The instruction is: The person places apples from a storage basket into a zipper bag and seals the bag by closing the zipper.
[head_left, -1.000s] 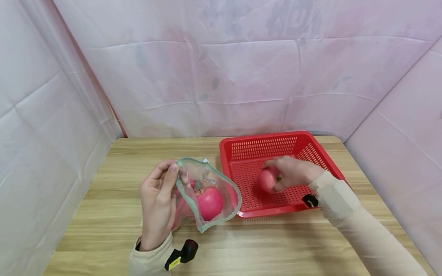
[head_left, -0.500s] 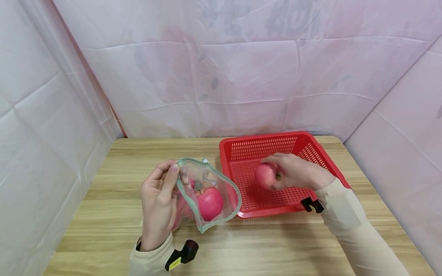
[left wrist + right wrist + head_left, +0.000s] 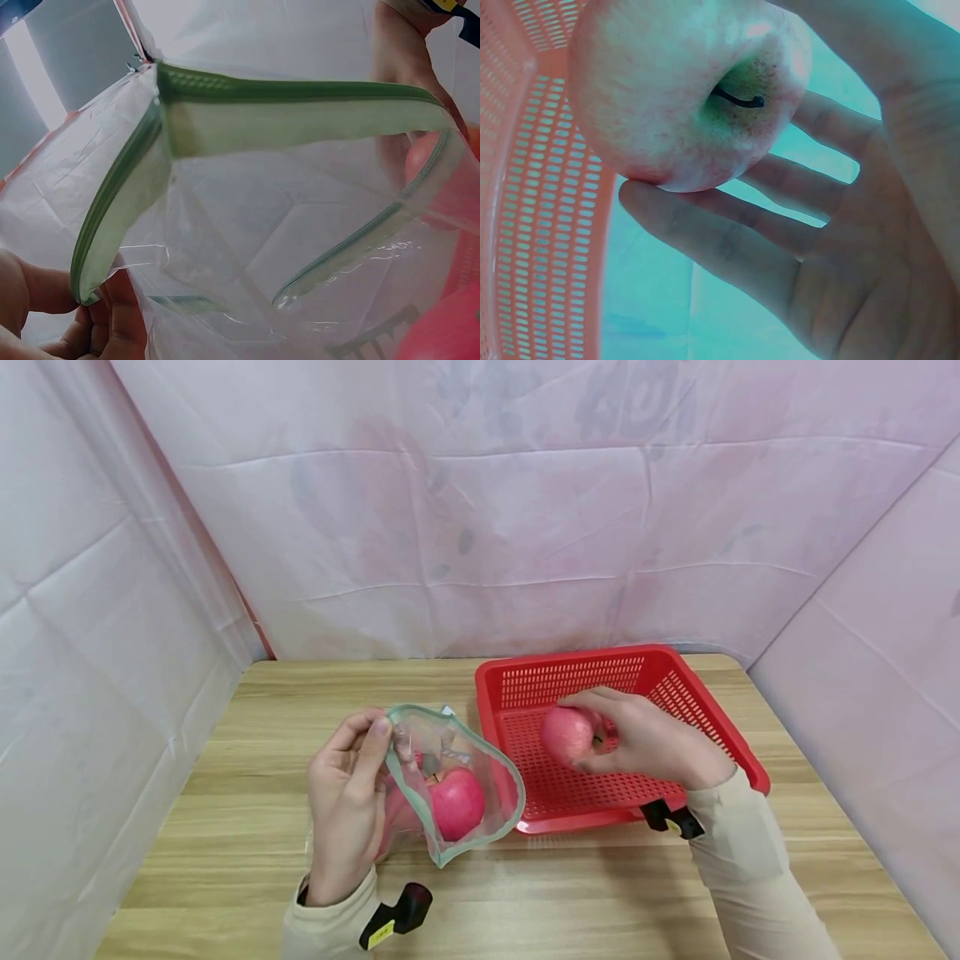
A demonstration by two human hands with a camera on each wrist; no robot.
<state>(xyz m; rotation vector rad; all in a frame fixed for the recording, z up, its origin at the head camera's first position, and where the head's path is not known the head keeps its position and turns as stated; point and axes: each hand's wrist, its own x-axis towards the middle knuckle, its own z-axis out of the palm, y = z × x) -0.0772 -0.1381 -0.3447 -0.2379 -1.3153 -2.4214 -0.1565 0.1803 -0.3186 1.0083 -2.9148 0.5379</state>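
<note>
The right hand point(image 3: 656, 739) is gripping the held apple point(image 3: 566, 737), the thumb bearing on one side and the fingers spreading round the other; the right wrist view is showing a gap between fruit and palm. In the head view the held apple is sitting within the outline of the red basket point(image 3: 573, 681), but how high it is hanging above the basket's bottom, the pictures are not making clear.

The left hand point(image 3: 345, 810) is pinching the green edge of the clear bag point(image 3: 415, 799) between thumb and fingers, and the bag's mouth is gaping toward the right. The bag seems to be resting on the tabletop point(image 3: 525, 902), just left of the basket. Inside it the bagged apple point(image 3: 456, 803) is lying close to the mouth, its stem showing. Something pink point(image 3: 397, 814) is showing through farther left, too veiled to tell.

The step in hand seems to be taking the held apple from basket to bag, the grasp looking secure and the carrying remaining. The next move would be calling for clearing the basket's left rim and lowering the fruit through the mouth, with the left hand holding the limp edge wide.
</note>
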